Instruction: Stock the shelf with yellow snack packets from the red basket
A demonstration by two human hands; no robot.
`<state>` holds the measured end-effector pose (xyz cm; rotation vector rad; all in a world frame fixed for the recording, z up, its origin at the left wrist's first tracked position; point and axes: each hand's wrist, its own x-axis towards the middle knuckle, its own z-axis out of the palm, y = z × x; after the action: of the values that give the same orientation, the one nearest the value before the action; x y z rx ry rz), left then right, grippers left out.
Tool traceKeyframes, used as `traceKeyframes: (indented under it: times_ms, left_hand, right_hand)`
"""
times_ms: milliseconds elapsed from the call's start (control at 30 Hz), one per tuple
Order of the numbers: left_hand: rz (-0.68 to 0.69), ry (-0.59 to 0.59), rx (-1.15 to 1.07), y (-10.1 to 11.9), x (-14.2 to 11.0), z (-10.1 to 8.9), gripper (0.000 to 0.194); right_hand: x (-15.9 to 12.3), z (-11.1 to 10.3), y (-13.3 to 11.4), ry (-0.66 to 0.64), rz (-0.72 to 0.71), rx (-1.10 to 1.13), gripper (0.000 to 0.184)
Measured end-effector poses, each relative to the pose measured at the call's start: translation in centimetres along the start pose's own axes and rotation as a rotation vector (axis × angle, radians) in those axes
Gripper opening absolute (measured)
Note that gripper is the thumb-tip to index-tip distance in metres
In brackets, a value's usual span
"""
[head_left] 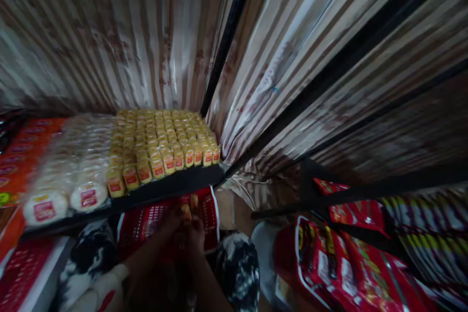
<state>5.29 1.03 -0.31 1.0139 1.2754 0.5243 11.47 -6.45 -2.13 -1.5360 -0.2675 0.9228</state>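
Although the light is dim and blurs detail, a small wrapped cake point(186, 211) shows at the hands, above a perforated red basket point(209, 219) with a white rim. It looks orange-yellow, a similar pack point(194, 201) just beside it at 1 o'clock. The left hand point(176, 219) has its fingers curled against the cake; the right hand point(196, 234) meets its lower end, though whether it grips anything I cannot tell. From the hands, a black shelf point(197, 178) runs from 9 to 1 o'clock, bearing rows of glossy yellow cakes point(164, 144) at 11 and round pale cakes point(88, 196) at 9. Red packets point(345, 258) lie between 3 and 4. Striped brown-and-white sheeting point(139, 48) hangs at 12, a black pole point(228, 34) before it. Red labels mark both kinds of cake, their writing too small to read.
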Motion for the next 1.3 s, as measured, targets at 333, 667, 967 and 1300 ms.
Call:
traceKeyframes:
  times_ms: [333, 667, 967, 1300]
  left_hand:
    - [0.269, -0.046, 0.290, 4.6, -4.8, 0.2, 0.022]
    - [0.648, 0.135, 0.470, 12.5, -4.4, 0.7, 0.034]
    - [0.631, 0.319, 0.531, 17.0, -1.1, 2.2, 0.034]
    - [0.764, 0.374, 0.521, 16.4, 2.4, 2.7, 0.034]
  right_hand:
    - [-3.2, -2.1, -4.3, 0.045, -0.239, -0.192, 0.035]
    - [-1.2, 0.2, -10.8, 0.098, -0.698, -0.469, 0.040]
    - [3.4, 3.8, -14.1, 0.087, -0.863, -0.552, 0.053]
    - [6.8, 5.0, -13.8, 0.066, -0.913, -0.585, 0.053]
